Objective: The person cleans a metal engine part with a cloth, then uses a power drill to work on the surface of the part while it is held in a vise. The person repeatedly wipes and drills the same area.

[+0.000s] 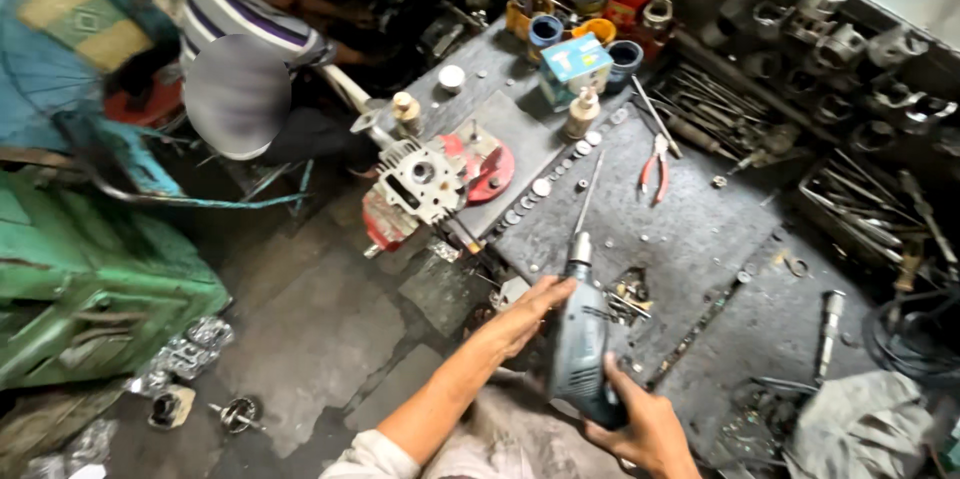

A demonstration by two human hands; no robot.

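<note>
Grey electric drill (pixel 583 339) is gripped at its handle by the right hand (pixel 645 429) and steadied by the flat, open left hand (pixel 520 317) at the near workbench (pixel 700 239) edge, its bit aimed across bare metal toward red-handled pliers (pixel 655 171).

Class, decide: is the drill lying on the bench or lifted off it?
Lifted: the right hand grips the drill above the bench; the left hand touches it.
</note>
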